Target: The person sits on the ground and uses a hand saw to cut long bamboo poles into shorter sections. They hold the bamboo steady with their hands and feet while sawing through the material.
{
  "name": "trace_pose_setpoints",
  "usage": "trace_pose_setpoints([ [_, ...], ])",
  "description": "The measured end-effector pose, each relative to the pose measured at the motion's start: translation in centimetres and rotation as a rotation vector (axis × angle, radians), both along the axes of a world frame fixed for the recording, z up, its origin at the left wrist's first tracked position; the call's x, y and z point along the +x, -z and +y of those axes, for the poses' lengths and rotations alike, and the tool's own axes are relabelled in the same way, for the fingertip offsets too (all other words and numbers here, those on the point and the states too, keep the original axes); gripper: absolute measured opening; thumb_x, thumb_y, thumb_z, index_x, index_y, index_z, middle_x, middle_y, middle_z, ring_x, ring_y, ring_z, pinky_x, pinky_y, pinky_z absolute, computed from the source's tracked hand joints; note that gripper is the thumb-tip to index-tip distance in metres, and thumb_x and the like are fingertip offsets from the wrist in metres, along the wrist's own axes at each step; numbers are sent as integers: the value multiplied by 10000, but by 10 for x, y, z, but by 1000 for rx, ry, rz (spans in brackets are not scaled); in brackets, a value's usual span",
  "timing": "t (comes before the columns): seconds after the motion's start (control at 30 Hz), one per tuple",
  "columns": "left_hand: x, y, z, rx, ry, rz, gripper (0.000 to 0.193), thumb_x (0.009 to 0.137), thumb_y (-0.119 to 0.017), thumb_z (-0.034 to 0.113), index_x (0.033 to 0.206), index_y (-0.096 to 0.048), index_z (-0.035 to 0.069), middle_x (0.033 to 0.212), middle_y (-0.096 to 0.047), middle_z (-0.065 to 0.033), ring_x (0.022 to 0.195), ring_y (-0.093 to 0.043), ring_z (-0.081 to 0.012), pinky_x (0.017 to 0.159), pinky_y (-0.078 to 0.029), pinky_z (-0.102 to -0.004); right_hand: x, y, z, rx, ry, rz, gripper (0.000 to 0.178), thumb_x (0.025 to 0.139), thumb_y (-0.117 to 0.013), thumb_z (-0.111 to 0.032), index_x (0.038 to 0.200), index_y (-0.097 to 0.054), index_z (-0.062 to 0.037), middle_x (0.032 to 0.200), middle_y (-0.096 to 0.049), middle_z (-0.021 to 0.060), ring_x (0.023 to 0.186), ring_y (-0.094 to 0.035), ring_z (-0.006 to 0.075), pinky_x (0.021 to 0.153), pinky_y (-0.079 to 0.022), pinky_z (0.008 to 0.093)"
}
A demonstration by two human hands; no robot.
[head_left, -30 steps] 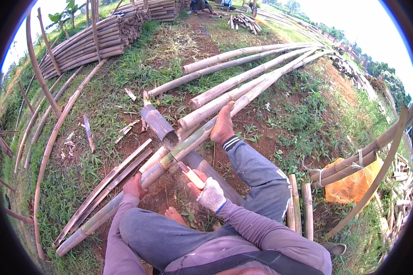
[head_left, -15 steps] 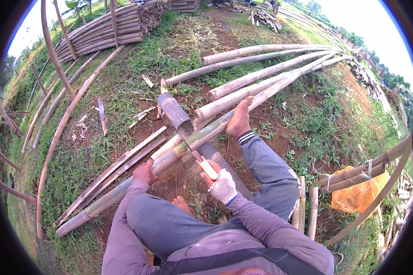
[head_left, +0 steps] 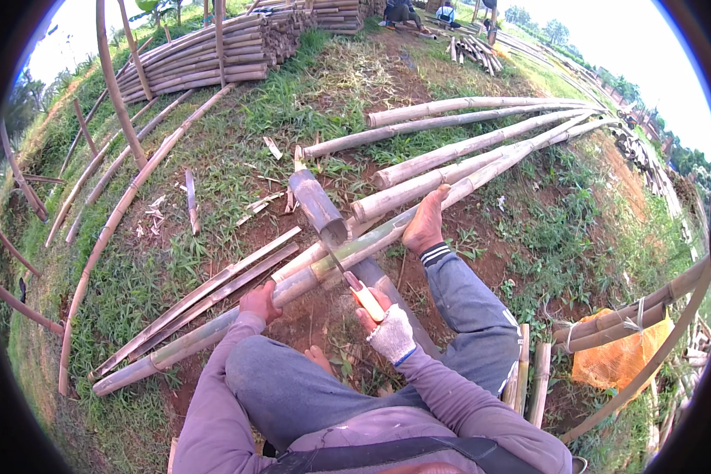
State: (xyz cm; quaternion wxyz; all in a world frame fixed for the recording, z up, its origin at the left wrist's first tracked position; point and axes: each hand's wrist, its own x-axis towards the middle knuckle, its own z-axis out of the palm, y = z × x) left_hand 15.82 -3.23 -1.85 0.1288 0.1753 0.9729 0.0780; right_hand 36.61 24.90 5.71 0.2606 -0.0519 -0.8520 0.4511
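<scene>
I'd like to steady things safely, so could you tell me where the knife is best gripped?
Grip the knife by its pale handle, from the near side, as the right hand does. The blade end is sunk in the bamboo pole, so only the handle stands free.

pole (head_left: 237, 316) btwn hands | foot (head_left: 425, 225) on it | stack (head_left: 213, 49) far L

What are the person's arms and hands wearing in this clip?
Both arms are in long mauve-purple sleeves. The right hand wears a pale grey knit glove with a thin blue edge at the cuff. The left hand is bare, with no glove. No watch or jewellery shows.
</scene>
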Motion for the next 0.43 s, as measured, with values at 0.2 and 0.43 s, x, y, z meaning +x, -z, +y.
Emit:
trace_pose_setpoints([
  [0.2,0,1,-1,0,4,8,680,764,-911,404,1299,-573,159,1243,-744,-179,1180,-722,-399,992,-573,-518,1,7,1,-20,-8,-20,555,994,-787,-282,1441,-604,-9,1151,-757,252,1047,-759,430,868,-599,466],
  [0.43,-1,-6,2,-46,-1,-37,727,780,-912,415,1376,-571,178,1343,-714,-178,1261,-704,-369,1056,-549,-523,2,-4,-1,-16,-17,-41,582,1001,-786,-300,1485,-585,-48,1178,-760,245,1062,-768,409,888,-600,461],
])
